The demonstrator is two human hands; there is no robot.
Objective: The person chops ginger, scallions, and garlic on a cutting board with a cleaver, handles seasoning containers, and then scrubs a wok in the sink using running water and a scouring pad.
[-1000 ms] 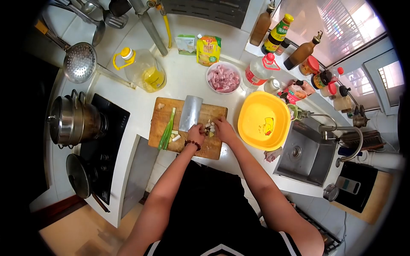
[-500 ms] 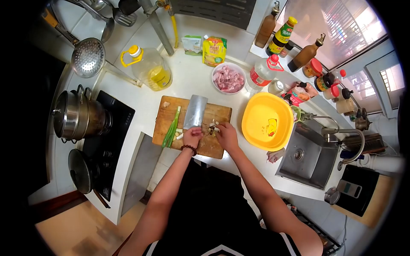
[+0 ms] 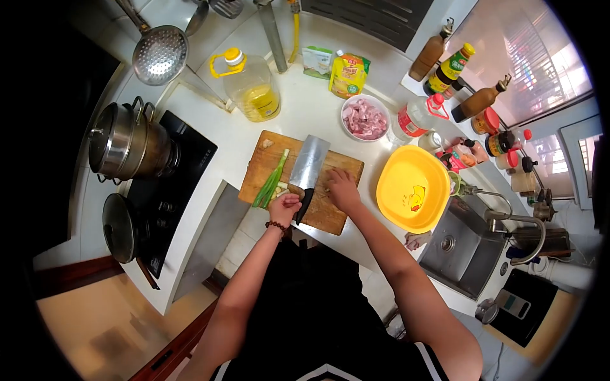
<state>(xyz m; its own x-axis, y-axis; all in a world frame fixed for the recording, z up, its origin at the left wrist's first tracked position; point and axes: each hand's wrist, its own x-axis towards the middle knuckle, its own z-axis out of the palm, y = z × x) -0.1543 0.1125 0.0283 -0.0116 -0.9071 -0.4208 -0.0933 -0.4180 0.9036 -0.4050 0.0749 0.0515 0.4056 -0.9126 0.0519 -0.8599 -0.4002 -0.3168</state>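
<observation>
The cleaver (image 3: pixel 310 160) lies on the cutting board (image 3: pixel 327 216), right of the green onions (image 3: pixel 273 181). The left hand (image 3: pixel 284 208), fingers curled, is just beside the handle (image 3: pixel 305 204); the right hand (image 3: pixel 343 189), fingers bent, is at the board's right side. Whether either pinches anything cannot be determined.

No readable text; lettering on yellow pouch (image 3: pixel 349 75), yellow-capped bottle (image 3: pixel 450 70) too small.

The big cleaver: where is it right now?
In the head view, the cleaver lies near the middle of the picture on the wooden cutting board, just right of the green onions, its black handle toward the person's body.
</observation>
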